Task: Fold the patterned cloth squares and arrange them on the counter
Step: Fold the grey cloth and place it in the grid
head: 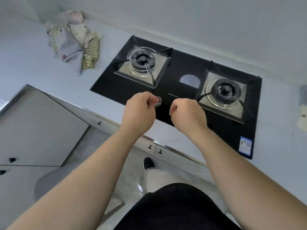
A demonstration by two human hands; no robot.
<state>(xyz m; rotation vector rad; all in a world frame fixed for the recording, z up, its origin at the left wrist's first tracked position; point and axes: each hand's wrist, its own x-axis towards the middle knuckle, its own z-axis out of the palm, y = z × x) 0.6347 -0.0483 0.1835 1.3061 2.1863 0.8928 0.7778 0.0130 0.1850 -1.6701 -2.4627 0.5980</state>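
- The cloth squares lie in a heap at the back left of the desk, close to the wall.
- A hob is set into the desk to the right of the heap.
- On the hob, one burner sits back left and the other burner front right.
- A knob stands at the hob's front edge between the burners, and the left hand pinches it.
- The right hand is just right of the left hand, over the hob.
- Cupboard doors run below the desk front.
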